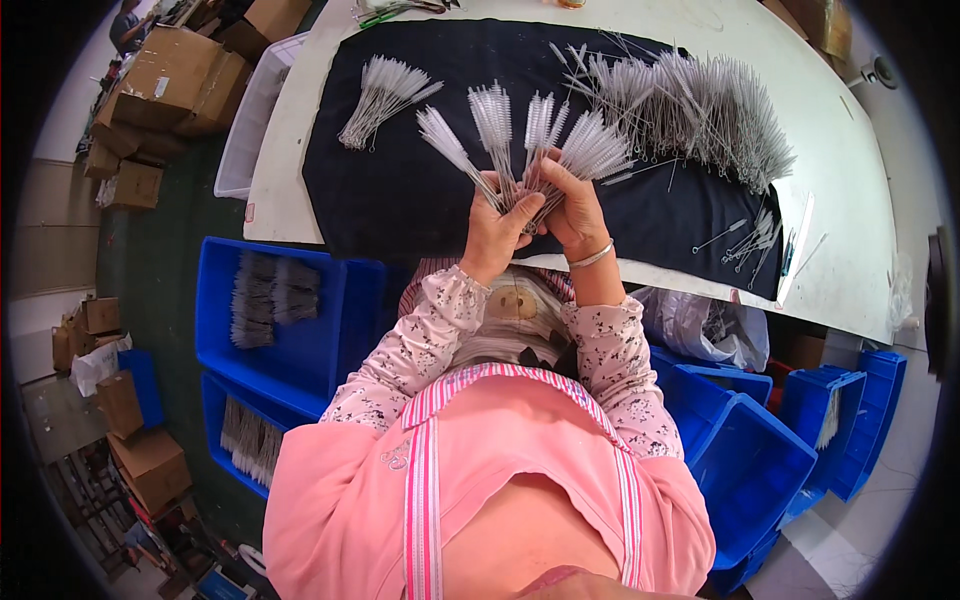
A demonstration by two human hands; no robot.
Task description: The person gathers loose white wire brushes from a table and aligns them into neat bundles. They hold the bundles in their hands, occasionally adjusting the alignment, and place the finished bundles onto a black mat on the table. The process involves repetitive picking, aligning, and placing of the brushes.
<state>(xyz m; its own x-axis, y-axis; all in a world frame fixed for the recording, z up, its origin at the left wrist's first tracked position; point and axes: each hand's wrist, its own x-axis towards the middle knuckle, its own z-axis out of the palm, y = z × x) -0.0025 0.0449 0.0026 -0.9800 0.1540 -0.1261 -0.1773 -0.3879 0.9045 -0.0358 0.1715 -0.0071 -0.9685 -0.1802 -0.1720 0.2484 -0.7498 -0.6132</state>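
Observation:
Both my hands meet over the front of the dark cloth, fanning out several bunches of thin wire brushes with white bristles [492, 118]. My left hand [492, 225] is closed around the wire stems of the left bunches, thumb across them. Closed on the right-hand bunch [597, 148] is my right hand [577, 205], its fingers among the stems. The bristle ends point away from me; the lower stem ends are partly hidden by my fingers. A separate bunch of brushes [385, 95] lies on the cloth to the left. At the right spreads a large pile of brushes [700, 115].
The dark cloth [390, 200] covers much of the white table [850, 220]. A few loose brushes [757, 243] lie near its right corner. Blue bins [345, 310] with brushes stand at lower left; more blue bins [750, 470] stand at right. Cardboard boxes [165, 80] are stacked far left.

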